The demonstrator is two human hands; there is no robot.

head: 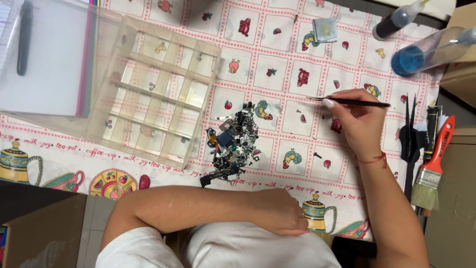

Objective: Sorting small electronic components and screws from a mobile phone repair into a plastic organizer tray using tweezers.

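1. Right hand is pinching tweezers, tips hovering right of the parts pile;
2. Left hand is resting loosely curled, holding nothing, at the worktop edge;
3. Clear organizer is lying left of the pile.

A small square packet, pale grey-blue with a yellowish patch in its middle, lies flat near the far edge of the table, well apart from the other things. Plain brown cardboard boxes stand at the edges of the view: one at the top right corner behind the two bottles, one down the right side, and one at the bottom left below the table's edge. No signs or screens show.
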